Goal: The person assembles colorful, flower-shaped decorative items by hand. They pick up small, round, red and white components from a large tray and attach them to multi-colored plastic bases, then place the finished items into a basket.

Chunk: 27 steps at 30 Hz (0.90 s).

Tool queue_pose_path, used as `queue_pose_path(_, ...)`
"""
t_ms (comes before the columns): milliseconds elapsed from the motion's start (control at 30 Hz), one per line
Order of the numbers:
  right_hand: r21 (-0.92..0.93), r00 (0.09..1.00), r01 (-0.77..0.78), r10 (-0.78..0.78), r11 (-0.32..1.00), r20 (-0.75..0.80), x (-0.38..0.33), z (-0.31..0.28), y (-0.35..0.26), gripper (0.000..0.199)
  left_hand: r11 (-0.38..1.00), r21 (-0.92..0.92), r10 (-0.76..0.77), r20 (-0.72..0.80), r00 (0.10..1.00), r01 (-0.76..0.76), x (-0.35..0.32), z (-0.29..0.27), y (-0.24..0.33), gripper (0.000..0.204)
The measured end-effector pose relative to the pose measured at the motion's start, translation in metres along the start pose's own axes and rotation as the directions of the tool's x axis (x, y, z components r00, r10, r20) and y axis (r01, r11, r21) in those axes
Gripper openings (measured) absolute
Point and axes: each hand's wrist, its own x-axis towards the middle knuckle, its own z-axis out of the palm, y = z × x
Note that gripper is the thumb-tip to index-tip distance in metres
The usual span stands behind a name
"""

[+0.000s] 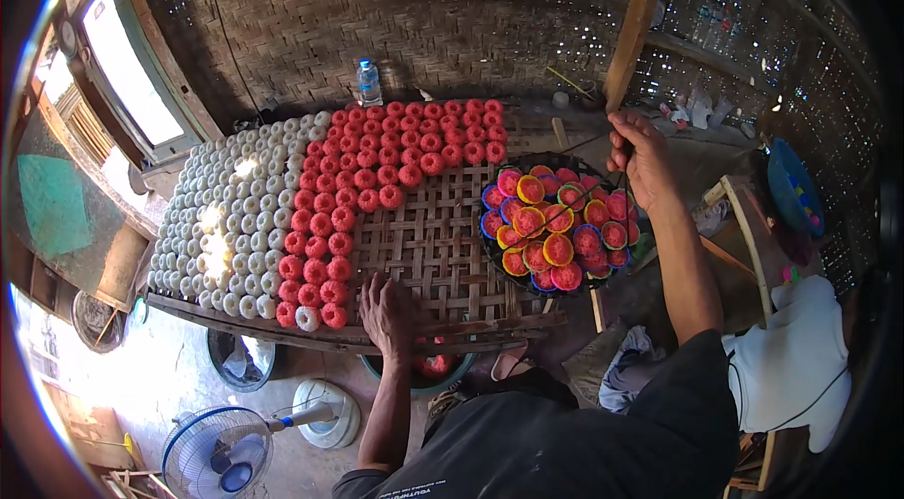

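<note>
My right hand [640, 155] is raised at the right, its fingers closed on thin dark cords. These cords run down to a round black basket [487, 252] by the right end of the slatted table. Heaped in the basket are red, round, rough-faced pieces in small colored cups [558, 249] with blue, yellow, pink and orange rims. My left hand [386, 313] lies palm down, fingers stretched, at the near edge of the woven bamboo table top [405, 240]. Rows of red ring-shaped pieces [363, 160] sit just left of and beyond that hand. Whether the basket hangs or rests is unclear.
Rows of white ring-shaped pieces [240, 207] cover the table's left part. A water bottle [368, 85] stands behind. Below are a tub [452, 377], a dark bucket [226, 362] and a fan [218, 457]. A wooden post [640, 19] rises beyond my right hand.
</note>
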Motion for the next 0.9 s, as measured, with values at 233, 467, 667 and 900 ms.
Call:
queue_pose_path(233, -0.14, 0.999, -0.002, 0.007, 0.99, 0.035, -0.015, 0.003, 0.02, 0.017, 0.974, -0.223, 0.021, -0.035, 0.999, -0.028, 0.0, 0.001, -0.007, 0.037)
queue_pose_path(467, -0.292, 0.995, 0.051, -0.023, 0.955, 0.097, -0.033, -0.003, 0.043, 0.028, 0.958, -0.283, 0.049, -0.011, 0.999, -0.05, -0.001, 0.0, 0.004, 0.041)
queue_pose_path(667, -0.316, 0.979, 0.123, -0.063, 0.941, 0.194, -0.057, -0.013, 0.065, 0.034, 0.868, -0.49, 0.113, 0.037, 0.993, -0.08, -0.003, -0.004, 0.055, 0.05)
queue_pose_path(900, -0.146, 0.97, 0.03, 0.006, 0.989, 0.243, -0.093, 0.019, 0.094, 0.044, 0.495, -0.869, 0.34, 0.172, 0.925, -0.021, 0.035, -0.006, 0.191, 0.08)
